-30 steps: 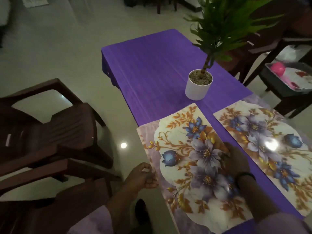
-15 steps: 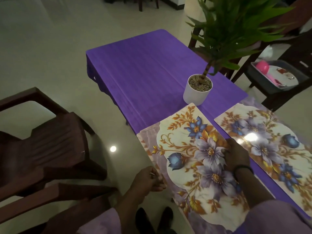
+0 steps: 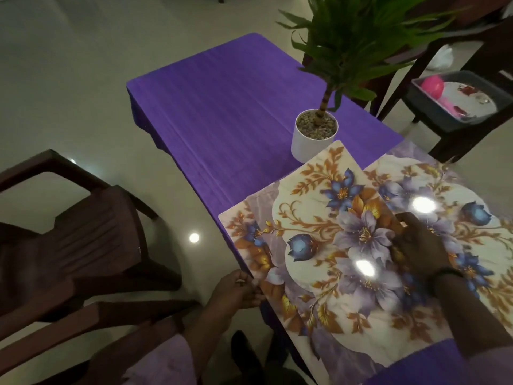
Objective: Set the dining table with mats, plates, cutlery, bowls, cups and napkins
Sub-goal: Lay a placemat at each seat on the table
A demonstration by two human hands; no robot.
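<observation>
Dim room, pale glossy floor, dark furniture round a purple-covered table.

Floor [image 3: 69,79]: pale, polished, showing a round glare spot [image 3: 194,237] of a lamp near the table's left edge. Table [image 3: 222,107]: long, draped in purple cloth, running from near right to far centre. Potted plant [image 3: 315,134]: white pot with pebbles, green leaves spreading above. Dark brown chairs [image 3: 83,240] at near left, stacked or close together; cannot tell which. More dark chair frames [image 3: 416,68] far right; a dark seat [image 3: 469,137] there carries a grey tray [image 3: 433,93]. Light low overall.
</observation>
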